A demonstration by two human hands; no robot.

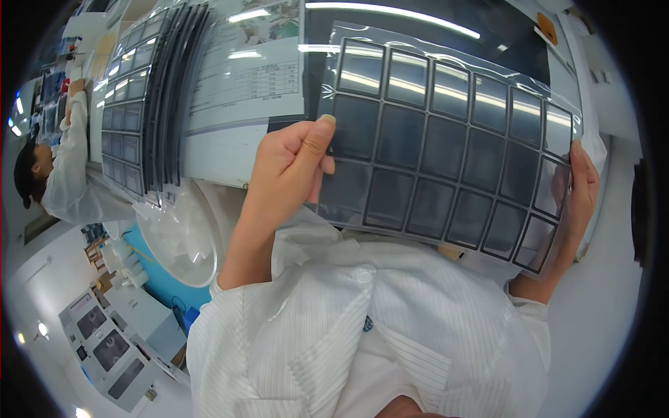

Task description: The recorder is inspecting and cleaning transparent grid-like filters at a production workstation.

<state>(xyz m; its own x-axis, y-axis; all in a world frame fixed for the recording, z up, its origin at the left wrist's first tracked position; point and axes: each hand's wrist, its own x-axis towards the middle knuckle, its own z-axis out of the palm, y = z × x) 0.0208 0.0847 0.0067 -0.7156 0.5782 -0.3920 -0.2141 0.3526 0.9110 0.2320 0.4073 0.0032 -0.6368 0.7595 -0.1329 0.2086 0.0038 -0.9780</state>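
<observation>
Both my hands hold up a clear plastic sheet (440, 148) bearing rows of dark rectangular panels with black borders, tilted in front of my chest. My left hand (289, 161) pinches its left edge, thumb on the face and fingers behind. At the right edge, my right hand (584, 177) grips with its fingers along the border; its thumb is partly hidden behind the sheet. Ceiling lights reflect in bright streaks across the upper panels. To the left of my left hand stands a stack of similar panelled sheets (127, 111), several deep.
A printed paper (244, 83) lies beyond my left hand, beside a dark glossy surface (418, 19). An orange object (546, 29) lies at the far right. Below the stack is a white bin (185, 244) with a clear liner. A co-worker in white (70, 160) reaches out at the left.
</observation>
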